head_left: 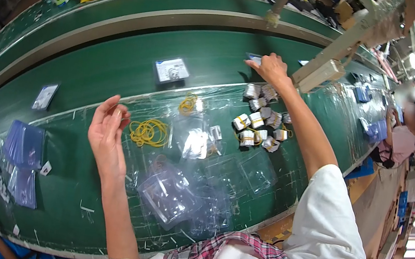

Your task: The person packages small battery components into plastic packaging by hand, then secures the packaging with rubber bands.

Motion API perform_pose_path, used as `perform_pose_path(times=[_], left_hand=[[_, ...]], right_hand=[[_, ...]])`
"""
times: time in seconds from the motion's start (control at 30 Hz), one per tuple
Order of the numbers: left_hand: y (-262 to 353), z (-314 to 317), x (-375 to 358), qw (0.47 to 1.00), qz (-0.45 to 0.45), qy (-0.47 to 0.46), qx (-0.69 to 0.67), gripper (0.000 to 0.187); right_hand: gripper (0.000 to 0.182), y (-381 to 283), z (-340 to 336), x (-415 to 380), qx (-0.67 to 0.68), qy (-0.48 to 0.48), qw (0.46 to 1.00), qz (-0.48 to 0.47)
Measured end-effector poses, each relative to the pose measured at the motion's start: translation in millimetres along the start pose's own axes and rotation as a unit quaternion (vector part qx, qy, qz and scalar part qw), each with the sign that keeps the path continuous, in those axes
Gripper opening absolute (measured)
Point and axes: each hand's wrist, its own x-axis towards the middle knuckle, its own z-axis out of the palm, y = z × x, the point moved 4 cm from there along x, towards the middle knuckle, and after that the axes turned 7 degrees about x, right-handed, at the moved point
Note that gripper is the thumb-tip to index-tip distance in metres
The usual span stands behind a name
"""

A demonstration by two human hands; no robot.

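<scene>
My right hand (pixel 274 69) reaches far out over the green belt, its fingers on a small flat pack (pixel 255 59) that is mostly hidden beneath them. My left hand (pixel 108 132) is raised above the bench, fingers loosely bent and holding nothing visible. Beside it lies a heap of yellow rubber bands (pixel 149 132), with a smaller bunch of rubber bands (pixel 187 105) farther off. Clear plastic blister shells (pixel 169 192) are spread in front of me. Several banded bundles of white cards (pixel 256 120) sit below my right forearm.
Two flat packs, one printed white pack (pixel 172 70) and another pack (pixel 45 96), lie on the belt (pixel 118 71). Stacked plastic sleeves (pixel 24 145) are at left. A metal post (pixel 336 47) stands by my right hand. Other people sit across and at right.
</scene>
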Motion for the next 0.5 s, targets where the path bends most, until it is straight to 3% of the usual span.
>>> perform_pose_path(times=[0.07, 0.1, 0.2, 0.23, 0.33, 0.37, 0.4, 0.43, 0.47, 0.5], left_hand=[[2, 1, -1, 1.0, 0.003, -0.003, -0.003, 0.03], [3, 0, -1, 1.0, 0.005, -0.004, -0.001, 0.03], [9, 3, -4, 1.0, 0.006, 0.005, 0.01, 0.028], [10, 4, -6, 1.0, 0.009, -0.001, 0.012, 0.028], [11, 12, -9, 1.0, 0.007, -0.021, 0.01, 0.029], [9, 18, -11, 1.0, -0.004, -0.029, 0.005, 0.03], [6, 24, -14, 0.999, -0.018, -0.038, 0.002, 0.031], [2, 32, -17, 0.998, -0.027, -0.056, 0.026, 0.036], [-2, 42, -20, 0.997, -0.038, -0.066, 0.018, 0.038], [-7, 52, -24, 0.996, -0.049, -0.076, 0.01, 0.04]], right_hand=[[0.058, -14, 2, -6, -0.036, -0.024, 0.999, -0.014], [0.049, -16, 5, -12, -0.043, 0.0, 0.998, -0.051], [0.035, -1, 19, -2, -0.021, 0.017, 0.999, -0.021], [0.027, 6, 19, 0, 0.036, -0.015, 0.999, 0.012], [0.034, 3, -5, -16, 0.271, 0.087, 0.958, -0.023], [0.04, -2, -2, -25, 0.524, 0.014, 0.85, 0.044], [0.042, -32, -29, -51, 0.672, -0.039, 0.736, 0.072], [0.042, -43, -22, -55, 0.76, -0.115, 0.639, 0.04], [0.041, -72, -34, -76, 0.822, -0.114, 0.557, 0.024], [0.041, -91, -33, -91, 0.843, -0.141, 0.519, 0.027]])
